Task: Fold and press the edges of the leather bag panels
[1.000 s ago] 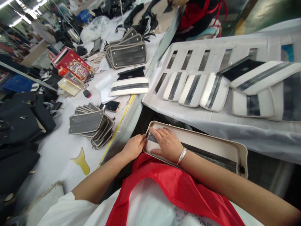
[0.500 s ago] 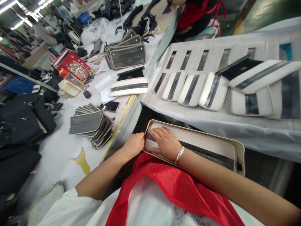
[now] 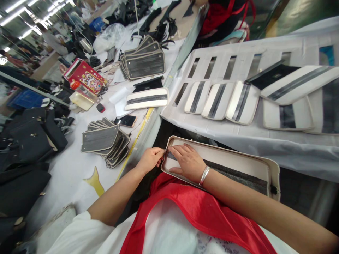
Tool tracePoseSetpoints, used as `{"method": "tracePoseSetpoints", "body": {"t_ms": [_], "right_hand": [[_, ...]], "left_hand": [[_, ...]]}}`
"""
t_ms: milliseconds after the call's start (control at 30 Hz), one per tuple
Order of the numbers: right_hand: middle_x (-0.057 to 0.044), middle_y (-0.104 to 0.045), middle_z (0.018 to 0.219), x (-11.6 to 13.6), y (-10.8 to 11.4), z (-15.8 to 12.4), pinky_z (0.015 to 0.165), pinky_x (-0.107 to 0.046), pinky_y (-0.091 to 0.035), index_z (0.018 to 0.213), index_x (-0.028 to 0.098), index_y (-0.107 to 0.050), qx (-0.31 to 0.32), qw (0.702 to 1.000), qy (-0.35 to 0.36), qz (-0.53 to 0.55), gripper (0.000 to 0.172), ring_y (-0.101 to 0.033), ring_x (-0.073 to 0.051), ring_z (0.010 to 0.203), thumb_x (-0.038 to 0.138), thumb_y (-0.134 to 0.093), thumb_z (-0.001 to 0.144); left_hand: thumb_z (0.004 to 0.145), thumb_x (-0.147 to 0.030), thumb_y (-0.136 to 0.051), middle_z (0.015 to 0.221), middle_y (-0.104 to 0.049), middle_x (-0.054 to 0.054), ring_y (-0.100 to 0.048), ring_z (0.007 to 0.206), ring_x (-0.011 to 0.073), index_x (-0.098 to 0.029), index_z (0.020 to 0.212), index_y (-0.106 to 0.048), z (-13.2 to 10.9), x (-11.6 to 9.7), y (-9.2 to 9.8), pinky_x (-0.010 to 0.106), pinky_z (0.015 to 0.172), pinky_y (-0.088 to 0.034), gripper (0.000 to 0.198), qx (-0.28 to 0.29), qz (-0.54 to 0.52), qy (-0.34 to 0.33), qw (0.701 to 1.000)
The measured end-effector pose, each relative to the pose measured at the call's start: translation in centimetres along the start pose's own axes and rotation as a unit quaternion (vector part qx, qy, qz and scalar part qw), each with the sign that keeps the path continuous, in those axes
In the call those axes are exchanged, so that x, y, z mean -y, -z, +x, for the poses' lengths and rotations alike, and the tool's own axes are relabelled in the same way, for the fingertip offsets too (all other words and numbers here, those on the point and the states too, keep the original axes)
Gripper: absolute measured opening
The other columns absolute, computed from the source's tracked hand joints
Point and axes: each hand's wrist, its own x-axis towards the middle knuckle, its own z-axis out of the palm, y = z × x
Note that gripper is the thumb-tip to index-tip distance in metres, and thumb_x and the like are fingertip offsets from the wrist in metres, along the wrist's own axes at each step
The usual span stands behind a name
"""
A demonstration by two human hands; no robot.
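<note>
A long, shallow, cream bag piece (image 3: 238,158) with raised edges and a dark band along its inside lies across my lap. My right hand (image 3: 188,163), with a silver bracelet at the wrist, rests flat inside its left part, fingers stretched out. At the outer left end, my left hand (image 3: 151,159) is closed in a pinch, its fingertips against the rim. What lies between those fingertips is too small to make out. A small dark patch (image 3: 273,189) shows at the piece's right end.
Stacked dark panels with pale edging (image 3: 100,138) lie on the left table, near a phone (image 3: 126,120) and a yellow template (image 3: 95,181). Cream panels with dark bands (image 3: 218,101) lie on the slotted white surface (image 3: 201,130) ahead. A red box (image 3: 86,78) stands farther left.
My left hand has drawn slightly left, from a fist at the piece's end to a fingertip pinch. My right hand stays flat inside. The view has shifted a little.
</note>
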Motion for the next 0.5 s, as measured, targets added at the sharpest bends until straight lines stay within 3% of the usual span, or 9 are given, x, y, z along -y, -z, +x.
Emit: {"method": "tracePoseSetpoints", "body": {"t_ms": [100, 233, 500], "right_hand": [[-0.011, -0.053, 0.123, 0.0, 0.0, 0.0, 0.102, -0.041, -0.028, 0.127, 0.013, -0.044, 0.001, 1.0, -0.002, -0.001, 0.074, -0.045, -0.025, 0.111, 0.047, -0.071, 0.068], [-0.012, -0.052, 0.124, -0.1, -0.1, -0.1, 0.103, -0.041, -0.028, 0.127, 0.012, -0.043, -0.001, 1.0, -0.001, -0.004, 0.075, -0.045, -0.025, 0.113, 0.047, -0.07, 0.067], [-0.013, -0.052, 0.124, -0.1, -0.2, -0.1, 0.104, -0.041, -0.028, 0.129, 0.011, -0.041, -0.004, 1.0, 0.002, -0.005, 0.076, -0.045, -0.025, 0.115, 0.049, -0.069, 0.069]], "left_hand": [[0.073, -0.042, -0.06, 0.054, -0.052, -0.003, -0.044, 0.041, 0.0067, -0.012, 0.082, -0.065, 0.7, 0.3, -0.4, 0.016, 0.035, -0.034, 0.031, -0.035, -0.014, 0.01, 0.999], [0.072, -0.043, -0.063, 0.051, -0.052, -0.003, -0.045, 0.041, 0.0081, -0.013, 0.077, -0.064, 1.0, 0.4, -0.7, 0.018, 0.036, -0.035, 0.03, -0.046, 0.009, 0.009, 0.999], [0.081, -0.042, -0.052, 0.059, -0.059, -0.001, -0.052, 0.053, 0.0109, -0.016, 0.077, -0.063, 0.9, -1.0, 0.1, 0.021, 0.05, -0.039, 0.028, -0.001, 0.217, -0.066, 0.974]]}}
